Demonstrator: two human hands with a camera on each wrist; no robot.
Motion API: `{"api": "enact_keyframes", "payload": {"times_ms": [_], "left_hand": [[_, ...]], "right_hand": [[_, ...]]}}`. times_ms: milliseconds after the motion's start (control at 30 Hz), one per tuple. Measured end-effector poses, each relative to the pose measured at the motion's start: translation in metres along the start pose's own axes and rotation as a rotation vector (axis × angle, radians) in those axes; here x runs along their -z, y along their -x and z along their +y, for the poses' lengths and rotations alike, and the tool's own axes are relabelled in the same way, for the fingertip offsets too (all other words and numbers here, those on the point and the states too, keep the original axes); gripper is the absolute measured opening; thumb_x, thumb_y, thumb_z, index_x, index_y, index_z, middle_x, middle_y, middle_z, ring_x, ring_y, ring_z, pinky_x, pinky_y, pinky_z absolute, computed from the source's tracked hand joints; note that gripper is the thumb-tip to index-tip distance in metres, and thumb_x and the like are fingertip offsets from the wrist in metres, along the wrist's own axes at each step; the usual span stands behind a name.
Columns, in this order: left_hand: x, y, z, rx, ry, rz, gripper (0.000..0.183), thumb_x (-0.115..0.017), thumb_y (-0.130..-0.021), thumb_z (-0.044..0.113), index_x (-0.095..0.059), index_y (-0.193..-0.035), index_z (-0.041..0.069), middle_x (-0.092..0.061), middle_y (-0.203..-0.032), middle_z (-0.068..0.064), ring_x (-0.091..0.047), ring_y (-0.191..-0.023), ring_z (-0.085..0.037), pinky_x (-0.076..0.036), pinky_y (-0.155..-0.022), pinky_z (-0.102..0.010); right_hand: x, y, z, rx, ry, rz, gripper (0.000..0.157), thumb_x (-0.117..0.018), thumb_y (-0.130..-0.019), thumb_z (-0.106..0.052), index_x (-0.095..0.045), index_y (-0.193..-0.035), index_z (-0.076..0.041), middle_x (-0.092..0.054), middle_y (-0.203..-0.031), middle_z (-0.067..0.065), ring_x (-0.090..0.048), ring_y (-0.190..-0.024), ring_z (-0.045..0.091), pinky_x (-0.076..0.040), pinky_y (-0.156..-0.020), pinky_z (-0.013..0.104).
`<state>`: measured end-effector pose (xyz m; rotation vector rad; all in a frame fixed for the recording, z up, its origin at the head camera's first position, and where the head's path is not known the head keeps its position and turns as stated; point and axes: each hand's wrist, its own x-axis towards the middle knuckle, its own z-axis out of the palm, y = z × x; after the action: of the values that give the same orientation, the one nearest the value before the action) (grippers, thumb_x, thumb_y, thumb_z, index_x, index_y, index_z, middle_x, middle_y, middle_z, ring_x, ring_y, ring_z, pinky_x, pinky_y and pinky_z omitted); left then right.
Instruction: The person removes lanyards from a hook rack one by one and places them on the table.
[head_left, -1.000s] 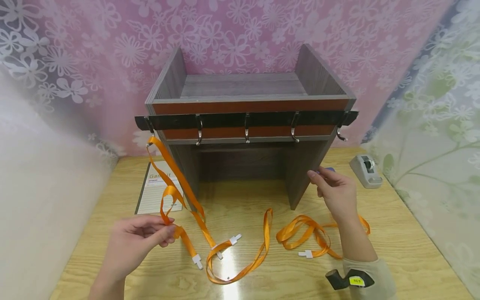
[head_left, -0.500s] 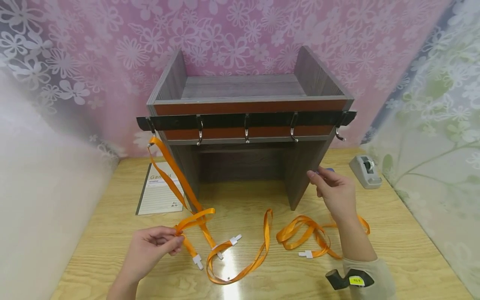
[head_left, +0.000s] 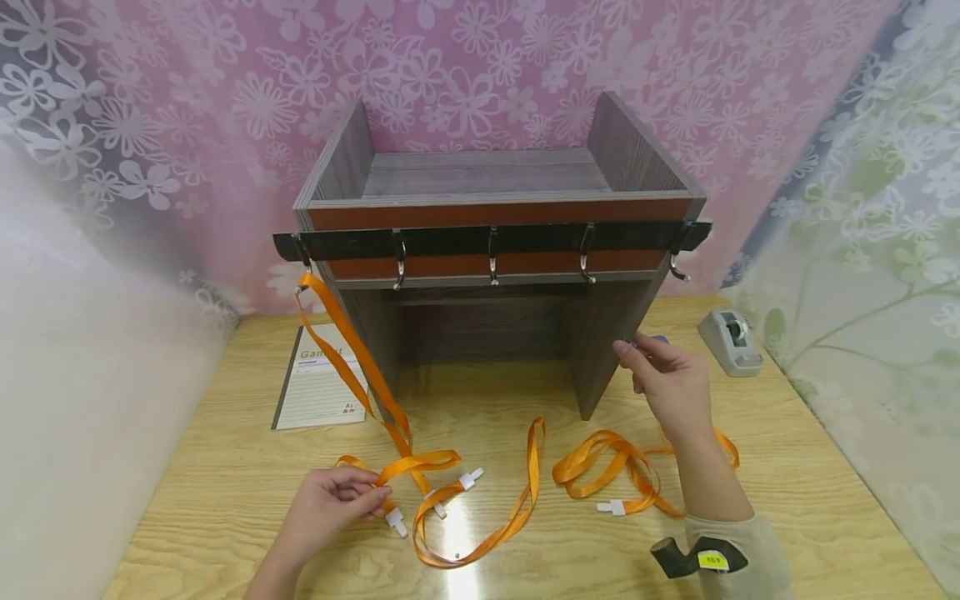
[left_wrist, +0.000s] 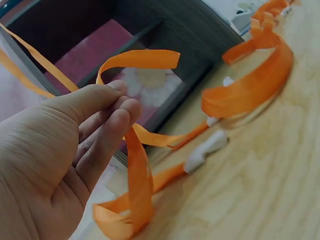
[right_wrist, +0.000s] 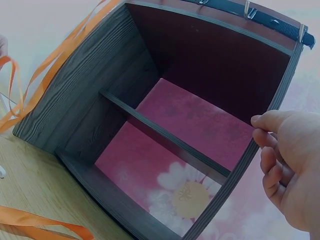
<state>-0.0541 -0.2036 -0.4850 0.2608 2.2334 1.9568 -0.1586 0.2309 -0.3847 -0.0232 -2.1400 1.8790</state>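
Note:
My left hand (head_left: 333, 504) pinches an orange lanyard (head_left: 423, 459) between thumb and fingers, low over the table. In the left wrist view, a loop of this lanyard (left_wrist: 140, 185) hangs below the fingertips, and its other part bends over above them. A white clip (head_left: 395, 522) lies near the hand. Another orange lanyard (head_left: 352, 342) hangs from the leftmost hook (head_left: 306, 271) of a black rail (head_left: 450, 243) on a grey wooden shelf (head_left: 618, 333). My right hand (head_left: 670, 392) holds the front edge of the shelf's right side panel, thumb tip on the edge, fingers curled outside.
Two more orange lanyards lie on the table: one in the middle (head_left: 531, 475), one coiled at the right (head_left: 588, 458). A notebook (head_left: 321, 383) lies left of the shelf. At right stands a grey tape dispenser (head_left: 732, 346). Several hooks along the rail carry nothing.
My left hand has moved right and down with the pinched lanyard, whose loop now stretches to the right over the table. My right hand has stayed at the shelf panel.

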Motion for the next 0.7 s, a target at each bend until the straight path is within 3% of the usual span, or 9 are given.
{"api": "enact_keyframes", "payload": {"times_ms": [300,700], "left_hand": [[-0.003,-0.003,-0.020,0.079,-0.118,0.042,0.023,-0.080,-0.084,0.013,-0.074,-0.098,-0.004,-0.076,-0.085,-0.016,-0.074,-0.068,-0.015,-0.066,-0.062,-0.031],[-0.005,-0.003,-0.036,0.132,-0.091,0.044,0.029,-0.080,-0.084,0.012,-0.074,-0.107,-0.006,-0.077,-0.089,-0.017,-0.074,-0.069,-0.014,-0.065,-0.063,-0.029]], "right_hand": [[-0.001,-0.002,0.001,-0.005,-0.007,0.014,0.015,-0.078,-0.088,-0.014,-0.078,-0.101,-0.006,-0.069,-0.068,-0.009,-0.050,-0.051,0.007,-0.047,-0.046,0.015],[0.000,-0.002,0.001,-0.017,0.012,0.007,0.011,-0.078,-0.088,-0.016,-0.078,-0.097,-0.009,-0.067,-0.068,-0.008,-0.051,-0.052,0.009,-0.046,-0.046,0.016]]}}
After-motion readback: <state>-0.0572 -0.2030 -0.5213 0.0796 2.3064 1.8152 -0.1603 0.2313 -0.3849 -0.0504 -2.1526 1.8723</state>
